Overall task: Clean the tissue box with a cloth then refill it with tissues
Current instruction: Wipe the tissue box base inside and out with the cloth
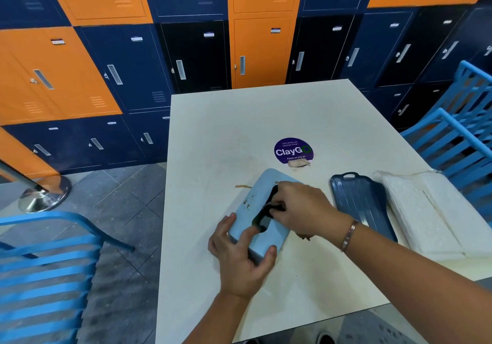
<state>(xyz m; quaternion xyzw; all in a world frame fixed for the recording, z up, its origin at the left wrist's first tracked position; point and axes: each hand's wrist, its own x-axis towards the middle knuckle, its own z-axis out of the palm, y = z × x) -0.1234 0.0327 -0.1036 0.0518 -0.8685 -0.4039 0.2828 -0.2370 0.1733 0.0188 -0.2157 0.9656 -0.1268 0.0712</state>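
Got one wall of orange and navy lockers [186,50], then one white table [266,120]. Blue slatted chairs: one left [45,263], looks like two stacked right [458,136]. At the table's right edge, seemingly two stacks of white tissues [426,210], one dark blue lid [364,202] just beside. One pale blue tissue box [266,181] mid-table, brown smears on top. Left hand [239,258] curled round its near end, right hand [300,208] on top. One purple sticker [292,150] behind. Smallest: one dark cloth [271,208], pinched in right fingers against the box opening.
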